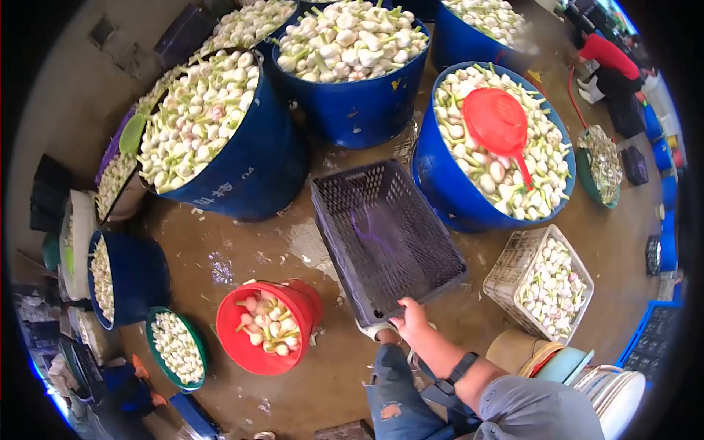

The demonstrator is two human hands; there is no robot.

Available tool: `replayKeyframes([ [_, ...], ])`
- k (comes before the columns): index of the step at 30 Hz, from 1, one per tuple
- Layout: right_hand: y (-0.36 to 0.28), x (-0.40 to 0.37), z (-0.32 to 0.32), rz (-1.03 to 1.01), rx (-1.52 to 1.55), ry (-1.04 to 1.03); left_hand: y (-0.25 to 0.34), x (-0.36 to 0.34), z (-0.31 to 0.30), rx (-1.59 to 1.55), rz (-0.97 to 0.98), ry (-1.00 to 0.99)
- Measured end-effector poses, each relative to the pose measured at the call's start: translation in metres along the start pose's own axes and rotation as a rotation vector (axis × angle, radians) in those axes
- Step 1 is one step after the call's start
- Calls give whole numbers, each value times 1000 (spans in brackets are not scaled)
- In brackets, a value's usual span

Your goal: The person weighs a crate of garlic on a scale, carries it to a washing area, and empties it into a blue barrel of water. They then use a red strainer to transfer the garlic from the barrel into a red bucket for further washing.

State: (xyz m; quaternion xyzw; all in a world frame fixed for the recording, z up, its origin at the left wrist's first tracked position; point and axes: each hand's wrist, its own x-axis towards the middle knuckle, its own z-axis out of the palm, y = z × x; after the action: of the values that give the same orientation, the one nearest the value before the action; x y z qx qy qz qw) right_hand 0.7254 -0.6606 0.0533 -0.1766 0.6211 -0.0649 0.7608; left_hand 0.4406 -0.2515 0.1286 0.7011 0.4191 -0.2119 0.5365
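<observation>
My right hand (412, 320) is closed on the near rim of a dark plastic crate (392, 235) with mesh walls. The crate's open top faces me, and its floor shows with no bulbs on it. My left hand is out of view. Left of the crate, a red bucket (308, 304) holds some garlic bulbs (268, 323). To its right, a white crate (506, 271) is filled with garlic. Beyond the crate's far right side is a blue tub (447, 198) full of garlic, with a red ladle (496, 121) lying on the bulbs.
More blue tubs (352, 110) heaped with garlic line the back and left. A green basin (152, 337) of garlic is at the lower left. Stacked buckets and lids (609, 396) stand near my right arm. A person in red (612, 55) is bent over at the upper right.
</observation>
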Motion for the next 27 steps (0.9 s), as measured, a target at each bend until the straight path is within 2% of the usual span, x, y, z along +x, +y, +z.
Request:
replayKeyframes([
  [2,7,17,22,45,-244,82,5,-4,17,32,-18,-15],
  [4,3,14,47,235,-476,31,22,-1,35,79,-19,-71],
  [6,-25,-6,72,213,-586,-189,51,9,52,137,5,-150],
  [8,-66,-8,91,-78,-643,-232,79,14,80,172,38,-210],
  [9,-96,-10,100,-295,-571,-243,94,15,95,186,56,-233],
  [10,-139,-13,108,-556,-622,-305,111,9,109,203,72,-250],
  [11,-181,-23,117,-846,-714,-219,186,8,138,-43,-443,-155],
  [12,-220,-24,119,-1108,-719,-49,187,28,142,4,-307,-217],
  [13,-265,-14,107,-1202,-868,98,185,51,151,50,-168,-281],
  [15,-341,-10,90,-1423,-1152,517,214,86,191,120,-86,-290],
  [16,-371,8,71,-1423,-1384,748,233,99,218,72,5,-286],
  [18,-411,37,54,-1187,-1612,937,294,100,284,58,153,-251],
  [19,-429,56,52,-1202,-1599,930,329,94,321,86,212,-218],
  [21,-460,85,43,-1350,-1497,525,366,105,386,102,341,-271],
  [22,-468,94,40,-1334,-1492,538,410,85,429,203,299,-219],
  [24,-482,95,52,-1183,-1347,497,435,89,504,224,431,-274],
  [26,-510,79,47,-1183,-1320,495,468,69,583,170,467,-400],
  [27,-525,62,46,-1123,-1232,369,481,59,620,104,440,-455],
])
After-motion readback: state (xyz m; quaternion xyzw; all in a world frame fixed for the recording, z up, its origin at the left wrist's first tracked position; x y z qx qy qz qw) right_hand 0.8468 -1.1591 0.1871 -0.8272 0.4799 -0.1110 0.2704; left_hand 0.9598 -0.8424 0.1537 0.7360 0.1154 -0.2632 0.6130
